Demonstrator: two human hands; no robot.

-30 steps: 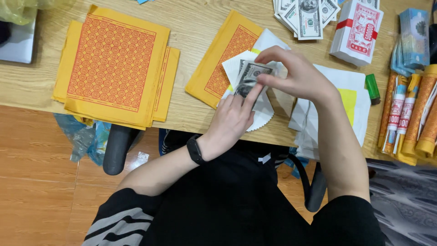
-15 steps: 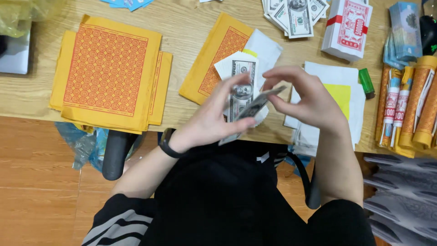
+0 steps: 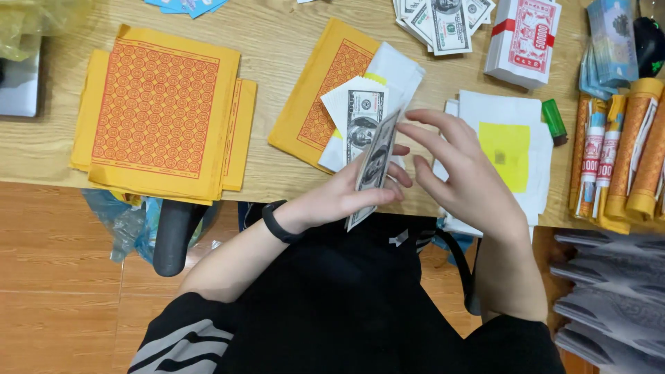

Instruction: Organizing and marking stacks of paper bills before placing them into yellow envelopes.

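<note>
The left hand (image 3: 346, 197) pinches a thin stack of banknote-style paper bills (image 3: 374, 166) upright just above the desk (image 3: 277, 41) edge; the right hand (image 3: 464, 173) hovers beside it, fingers spread and empty. That light pinch could likely let bills slide into the lap.

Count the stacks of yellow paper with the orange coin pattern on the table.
2. One large yellow patterned stack lies at the left; a second lies mid-table, partly under white sheets and banknotes. More may be hidden.
</note>
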